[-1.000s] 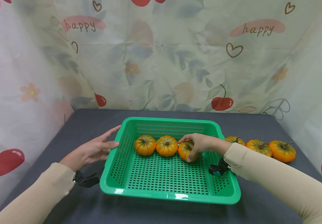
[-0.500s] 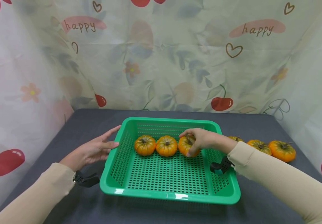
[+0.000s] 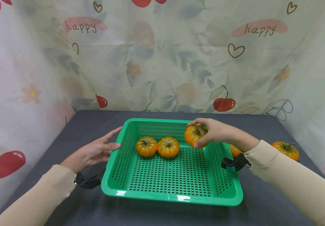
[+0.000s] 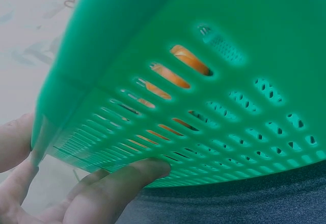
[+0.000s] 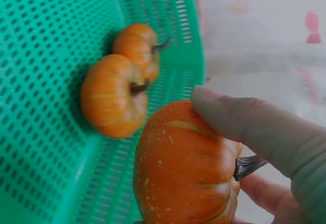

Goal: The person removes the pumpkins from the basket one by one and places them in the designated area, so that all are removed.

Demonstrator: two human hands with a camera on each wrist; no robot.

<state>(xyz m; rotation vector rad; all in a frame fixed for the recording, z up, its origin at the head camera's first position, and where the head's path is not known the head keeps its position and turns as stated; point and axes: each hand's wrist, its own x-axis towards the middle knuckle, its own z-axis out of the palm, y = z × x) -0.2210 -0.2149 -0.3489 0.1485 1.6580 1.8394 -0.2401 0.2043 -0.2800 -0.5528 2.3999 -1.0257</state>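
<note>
Twice "happy" (image 3: 81, 27) on patterned cloth (image 3: 162, 72), pumpkin (image 3: 193, 135) held over green basket (image 3: 151, 196)

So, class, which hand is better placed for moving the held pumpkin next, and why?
Likely the right hand: it grips the held pumpkin above the floor of the green basket. The left hand touches the basket's left side, beyond the two pumpkins lying inside.

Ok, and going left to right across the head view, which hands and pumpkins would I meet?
Left hand, left pumpkin in the basket, second basket pumpkin, held pumpkin with the right hand gripping it, partly hidden pumpkin outside the basket, rightmost pumpkin.
</note>
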